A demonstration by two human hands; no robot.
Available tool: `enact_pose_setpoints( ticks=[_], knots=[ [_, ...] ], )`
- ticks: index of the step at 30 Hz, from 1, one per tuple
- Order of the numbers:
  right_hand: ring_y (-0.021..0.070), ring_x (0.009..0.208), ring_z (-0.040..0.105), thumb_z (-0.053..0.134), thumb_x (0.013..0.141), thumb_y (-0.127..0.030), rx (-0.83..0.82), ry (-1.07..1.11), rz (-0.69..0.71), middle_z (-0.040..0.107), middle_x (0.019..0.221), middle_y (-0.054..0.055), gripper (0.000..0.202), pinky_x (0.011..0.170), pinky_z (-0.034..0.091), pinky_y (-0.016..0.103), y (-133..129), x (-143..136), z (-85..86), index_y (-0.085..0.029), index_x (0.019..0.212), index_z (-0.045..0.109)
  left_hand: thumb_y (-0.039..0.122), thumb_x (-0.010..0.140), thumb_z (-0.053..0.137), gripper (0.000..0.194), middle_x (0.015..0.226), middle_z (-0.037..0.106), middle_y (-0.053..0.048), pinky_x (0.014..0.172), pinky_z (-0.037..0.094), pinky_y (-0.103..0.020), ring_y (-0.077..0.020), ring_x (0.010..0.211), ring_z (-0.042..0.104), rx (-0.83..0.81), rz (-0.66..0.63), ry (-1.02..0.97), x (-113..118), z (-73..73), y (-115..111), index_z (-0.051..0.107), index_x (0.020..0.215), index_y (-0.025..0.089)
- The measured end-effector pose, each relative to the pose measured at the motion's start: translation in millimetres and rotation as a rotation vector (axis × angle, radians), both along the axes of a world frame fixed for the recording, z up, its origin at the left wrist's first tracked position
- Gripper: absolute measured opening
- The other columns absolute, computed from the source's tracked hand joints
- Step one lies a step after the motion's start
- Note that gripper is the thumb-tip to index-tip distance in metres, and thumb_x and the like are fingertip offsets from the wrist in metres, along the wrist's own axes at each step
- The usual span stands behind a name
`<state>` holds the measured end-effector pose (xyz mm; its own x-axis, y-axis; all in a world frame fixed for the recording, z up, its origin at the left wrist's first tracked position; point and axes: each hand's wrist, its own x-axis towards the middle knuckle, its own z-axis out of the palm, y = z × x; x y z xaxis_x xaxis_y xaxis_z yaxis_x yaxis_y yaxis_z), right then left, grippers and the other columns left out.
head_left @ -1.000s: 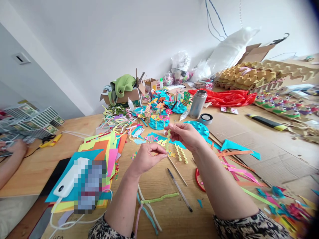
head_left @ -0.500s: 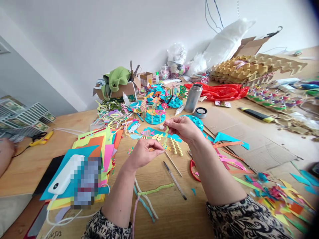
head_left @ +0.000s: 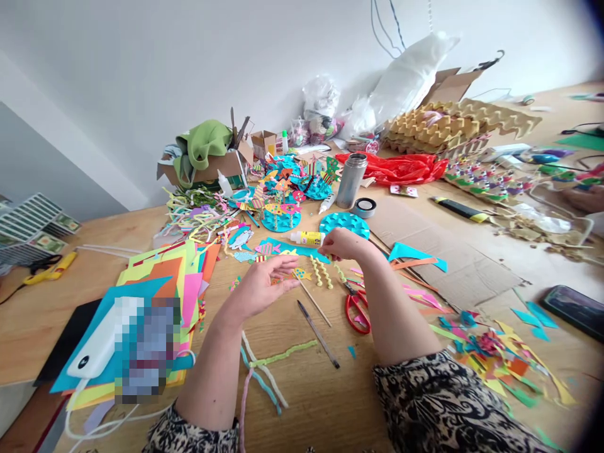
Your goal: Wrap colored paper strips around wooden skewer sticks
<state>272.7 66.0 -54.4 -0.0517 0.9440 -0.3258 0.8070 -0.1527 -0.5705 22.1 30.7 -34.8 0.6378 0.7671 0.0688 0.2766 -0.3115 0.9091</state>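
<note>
My left hand [head_left: 268, 283] hovers over the table with its fingers spread a little and nothing between them, near the tip of a wooden stick [head_left: 315, 303]. My right hand [head_left: 343, 244] has its fingers pinched at the upper end of a coiled yellow-green pipe cleaner [head_left: 340, 273]. Beside it on the left lie two more yellow coils [head_left: 321, 273]. A glue bottle [head_left: 307, 238] rests on its side just behind my right fingers. Red-handled scissors [head_left: 357, 313] and a black pen [head_left: 318, 333] lie nearer me, with loose pipe cleaners [head_left: 283, 354] by my left forearm.
Coloured paper [head_left: 189, 270] is stacked on the left under a white power bank [head_left: 104, 343]. A metal flask [head_left: 352, 181] stands behind a blue scalloped disc [head_left: 344, 224]. Cardboard [head_left: 448, 255], paper scraps [head_left: 495, 352] and a phone [head_left: 578, 308] lie right; another person's hand [head_left: 587, 198] shows at the right edge.
My hands have separated. The right has lowered the coil to the right of the two other coils; the left has opened. The view has shifted right.
</note>
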Motion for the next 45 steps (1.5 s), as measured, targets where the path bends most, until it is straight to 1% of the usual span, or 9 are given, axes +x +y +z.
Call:
enact_pose_setpoints(
  ticks=[9,15,20,23,26,29,34,40,45],
  knots=[
    [0.0146,0.057,0.066,0.059,0.083,-0.028,-0.095,-0.202,0.032,0.072,0.069,0.007,0.021,0.053,0.047,0.021,2,-3,-9.6,-0.014,0.074,0.071,0.025,0.08,0.062,0.036,0.105,0.071,-0.013,0.086,0.055,-0.038,-0.0202,0.093,0.068,0.003,0.176,-0.02,-7,4.1,5,0.06,0.114,0.014],
    [0.0317,0.097,0.064,0.059,0.083,-0.029,0.04,-0.431,0.081,0.068,0.105,0.022,0.031,0.072,0.048,0.036,-3,-31,8.6,-0.009,0.104,0.068,0.026,0.08,0.063,0.037,0.1,0.072,-0.012,0.079,0.056,-0.034,-0.0182,0.083,0.07,0.058,0.315,-0.126,-12,9.0,7,0.06,0.114,0.014],
    [0.0208,0.083,0.068,0.074,0.068,-0.034,-0.006,-0.274,0.548,0.074,0.086,0.006,0.019,0.068,0.047,0.025,-34,-112,19.7,-0.019,0.08,0.074,0.028,0.078,0.066,0.037,0.089,0.072,-0.007,0.068,0.056,-0.029,-0.0141,0.068,0.067,0.088,0.481,-0.308,-14,14.3,9,0.061,0.113,0.016],
    [0.0268,0.082,0.069,0.078,0.063,-0.031,-0.047,-0.257,1.028,0.074,0.088,0.014,0.031,0.063,0.048,0.029,-60,-155,13.3,-0.012,0.088,0.074,0.028,0.076,0.069,0.035,0.084,0.072,-0.006,0.063,0.055,-0.026,-0.0141,0.065,0.067,0.067,0.555,-0.402,-16,18.6,9,0.064,0.108,0.017],
    [0.031,0.088,0.069,0.072,0.067,-0.018,-0.025,-0.32,1.115,0.073,0.096,0.02,0.034,0.062,0.049,0.032,-76,-174,3.2,-0.007,0.099,0.072,0.029,0.074,0.071,0.034,0.08,0.072,-0.006,0.062,0.054,-0.025,-0.0147,0.065,0.067,0.051,0.583,-0.457,-17,21.7,8,0.065,0.105,0.016],
    [0.0299,0.087,0.069,0.063,0.069,-0.01,-0.011,-0.298,1.131,0.073,0.096,0.02,0.03,0.059,0.047,0.03,-77,-173,-2.6,-0.007,0.098,0.072,0.029,0.074,0.07,0.033,0.08,0.071,-0.006,0.061,0.054,-0.026,-0.0148,0.064,0.067,0.057,0.575,-0.466,-18,23.2,7,0.065,0.104,0.015],
    [0.0208,0.064,0.064,0.061,0.068,-0.022,0.037,-0.234,1.076,0.073,0.076,0.013,0.02,0.049,0.039,0.025,-54,-146,6.2,-0.011,0.079,0.073,0.03,0.075,0.069,0.031,0.083,0.071,-0.006,0.061,0.052,-0.025,-0.0146,0.068,0.066,0.123,0.646,-0.499,-21,23.5,9,0.066,0.102,0.016],
    [0.009,0.05,0.047,0.057,0.065,-0.019,0.155,0.219,0.5,0.058,0.056,-0.002,0.007,0.047,0.031,0.021,-29,-105,23.7,-0.015,0.06,0.061,0.034,0.074,0.07,0.023,0.076,0.067,-0.003,0.06,0.046,-0.021,-0.0111,0.066,0.059,0.105,0.721,-0.454,-27,19.3,16,0.07,0.088,0.016],
    [0.0087,0.049,0.05,0.052,0.065,-0.015,0.07,0.516,0.355,0.054,0.052,-0.003,0.008,0.047,0.035,0.02,-28,-96,32.2,-0.016,0.057,0.054,0.033,0.063,0.079,0.031,0.078,0.07,-0.004,0.066,0.049,-0.024,-0.0129,0.07,0.062,-0.11,0.531,-0.342,-28,14.0,16,0.072,0.088,0.016]
  ],
)
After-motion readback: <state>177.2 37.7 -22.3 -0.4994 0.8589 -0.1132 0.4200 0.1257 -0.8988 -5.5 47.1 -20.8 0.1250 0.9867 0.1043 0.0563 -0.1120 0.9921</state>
